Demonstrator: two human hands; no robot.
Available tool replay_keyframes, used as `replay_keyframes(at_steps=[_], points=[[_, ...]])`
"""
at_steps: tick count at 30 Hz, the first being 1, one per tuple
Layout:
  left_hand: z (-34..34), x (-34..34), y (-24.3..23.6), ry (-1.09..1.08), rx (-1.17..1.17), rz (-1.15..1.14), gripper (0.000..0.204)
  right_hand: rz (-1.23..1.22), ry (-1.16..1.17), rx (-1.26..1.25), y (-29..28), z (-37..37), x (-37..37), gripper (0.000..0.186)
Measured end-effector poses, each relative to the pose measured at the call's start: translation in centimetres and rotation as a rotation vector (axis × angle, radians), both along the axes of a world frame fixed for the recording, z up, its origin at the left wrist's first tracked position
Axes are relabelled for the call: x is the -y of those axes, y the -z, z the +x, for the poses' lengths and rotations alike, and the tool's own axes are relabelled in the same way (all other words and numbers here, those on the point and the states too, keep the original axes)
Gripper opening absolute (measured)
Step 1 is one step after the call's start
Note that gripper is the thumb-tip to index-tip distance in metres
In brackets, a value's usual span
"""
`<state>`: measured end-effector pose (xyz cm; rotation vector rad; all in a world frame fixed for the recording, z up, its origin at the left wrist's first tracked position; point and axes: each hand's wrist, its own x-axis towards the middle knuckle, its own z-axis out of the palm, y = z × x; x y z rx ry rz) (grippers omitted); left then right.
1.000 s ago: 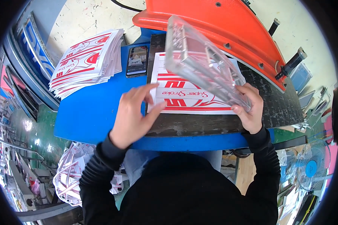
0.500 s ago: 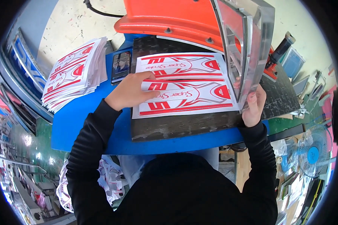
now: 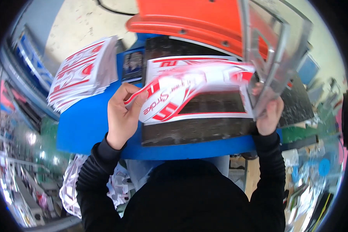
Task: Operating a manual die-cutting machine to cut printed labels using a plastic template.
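Blue tabletop [image 3: 85,131]: left fingers [image 3: 136,105] pinch the bowed printed strip [image 3: 164,88], nine o'clock; right fingers [image 3: 272,108] grip the frame [image 3: 279,46], three o'clock. Uneven pull could crease the strip.

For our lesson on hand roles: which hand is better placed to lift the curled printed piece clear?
Probably the left hand: it pinches the raised left end of the printed piece, while the right hand is occupied holding the clear frame.
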<state>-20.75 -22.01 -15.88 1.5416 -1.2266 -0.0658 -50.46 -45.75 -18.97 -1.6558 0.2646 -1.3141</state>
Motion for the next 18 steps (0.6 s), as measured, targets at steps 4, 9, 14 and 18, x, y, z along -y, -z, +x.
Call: replay_keyframes(at_steps=[4,9,14,18], points=[[4.4,-4.3,0.4,-0.262,-0.213,-0.311,0.012,-0.074,0.023,0.039,2.0,-1.3,2.0,0.068],[13.1,-17.6,0.1,-0.362,-0.327,-0.293,0.013,-0.067,-0.007,0.061,2.3,-1.3,2.6,0.072],[17.8,-29.1,1.6,-0.503,-0.444,0.071,0.015,-0.041,-0.009,0.059,2.2,-1.1,2.4,0.069],[20.3,-34.3,2.6,-0.635,-0.210,0.551,0.034,-0.071,-0.026,0.060,2.0,-1.1,2.6,0.068]])
